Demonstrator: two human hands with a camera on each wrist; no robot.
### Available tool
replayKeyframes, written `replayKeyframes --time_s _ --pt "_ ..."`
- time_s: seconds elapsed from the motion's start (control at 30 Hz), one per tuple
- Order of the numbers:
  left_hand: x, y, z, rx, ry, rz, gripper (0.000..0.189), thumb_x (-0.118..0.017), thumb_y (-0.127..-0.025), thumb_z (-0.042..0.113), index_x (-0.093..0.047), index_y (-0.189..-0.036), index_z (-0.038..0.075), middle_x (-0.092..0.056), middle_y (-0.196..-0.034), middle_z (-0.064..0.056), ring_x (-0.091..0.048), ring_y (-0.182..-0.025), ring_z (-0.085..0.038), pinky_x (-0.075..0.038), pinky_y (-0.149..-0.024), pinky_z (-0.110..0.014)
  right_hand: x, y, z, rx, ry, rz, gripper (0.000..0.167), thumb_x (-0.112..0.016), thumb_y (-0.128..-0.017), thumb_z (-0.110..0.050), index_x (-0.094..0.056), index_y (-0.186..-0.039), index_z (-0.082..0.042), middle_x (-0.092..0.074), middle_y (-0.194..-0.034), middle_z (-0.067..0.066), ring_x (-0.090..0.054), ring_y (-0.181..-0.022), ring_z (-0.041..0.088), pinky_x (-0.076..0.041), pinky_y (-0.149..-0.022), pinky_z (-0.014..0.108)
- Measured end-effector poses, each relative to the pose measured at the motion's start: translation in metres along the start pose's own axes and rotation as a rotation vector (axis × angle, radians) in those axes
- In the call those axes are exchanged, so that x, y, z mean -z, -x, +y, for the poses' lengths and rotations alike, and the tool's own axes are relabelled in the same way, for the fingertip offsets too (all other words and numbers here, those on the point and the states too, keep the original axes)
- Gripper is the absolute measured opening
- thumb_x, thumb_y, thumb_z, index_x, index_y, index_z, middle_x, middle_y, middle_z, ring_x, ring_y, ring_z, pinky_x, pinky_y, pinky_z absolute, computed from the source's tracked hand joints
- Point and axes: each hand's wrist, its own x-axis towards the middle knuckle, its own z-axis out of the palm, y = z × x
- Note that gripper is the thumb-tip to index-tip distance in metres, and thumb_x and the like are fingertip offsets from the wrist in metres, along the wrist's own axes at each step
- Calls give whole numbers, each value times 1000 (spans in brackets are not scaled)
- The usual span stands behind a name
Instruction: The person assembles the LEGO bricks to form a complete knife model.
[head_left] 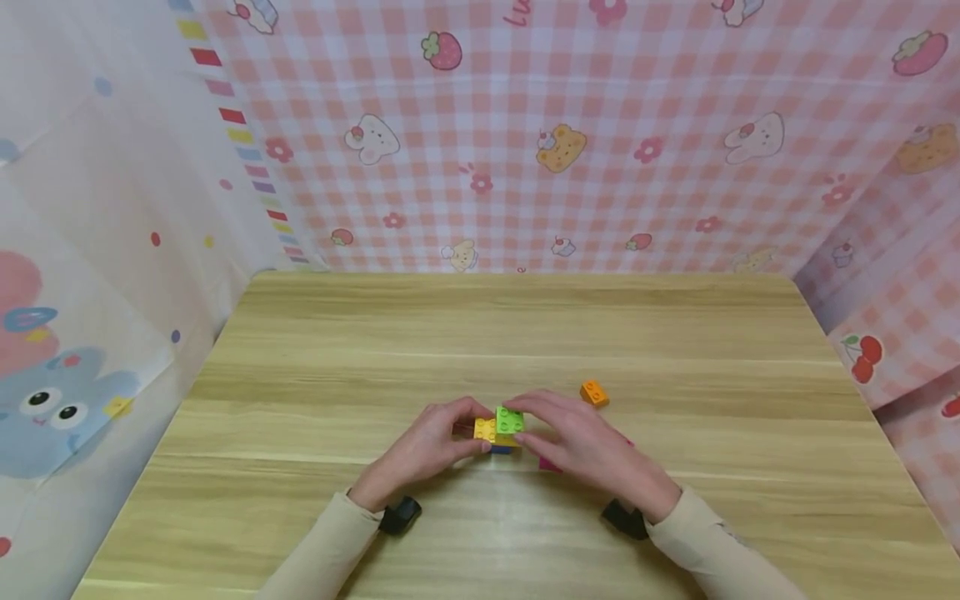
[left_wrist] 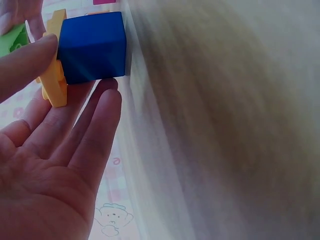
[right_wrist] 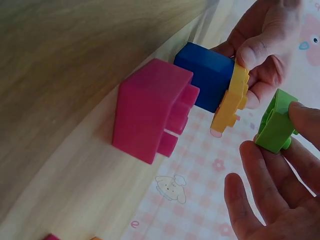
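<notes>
A blue brick [left_wrist: 92, 47] stands on the table with a thin yellow brick [right_wrist: 232, 95] across its top, one end jutting past it. My left hand [head_left: 435, 437] pinches the yellow brick between thumb and fingers at its left end. In my right hand [head_left: 581, 433], thumb and fingertips grip a light green brick [right_wrist: 277, 121], studs up. The right wrist view has the green brick apart from the yellow one, just above its studs. Beside the blue brick is a large pink brick [right_wrist: 150, 110], partly hidden under my right hand in the head view.
An orange brick [head_left: 595, 393] lies on the wooden table [head_left: 360, 333], beyond my right hand. Another bit of pink [head_left: 628, 442] shows past that hand's edge. Pink checked cloth [head_left: 480, 108] hangs behind the table's far edge.
</notes>
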Motion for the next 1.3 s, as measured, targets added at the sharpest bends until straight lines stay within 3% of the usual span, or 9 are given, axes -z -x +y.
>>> replayKeyframes --time_s 0.53,1.3 --pt "-1 0 -4 29 112 -19 32 -78 -92 4 -66 -122 1 -73 -117 -11 -71 -109 -24 -58 -94 -32 -12 -10 -1 -23 1 -25 36 -77 -96 -21 -69 -130 -12 -72 -126 3 -67 -115 19 -58 -96 42" --pt "-1 -2 -2 10 72 -9 33 -80 -90 3 -64 -119 4 -74 -118 -13 -71 -109 -22 -59 -92 -34 -12 -13 -1 -1 44 -68 29 -78 -96 -22 -74 -122 -11 -65 -115 -3 -63 -94 10 -59 -84 27"
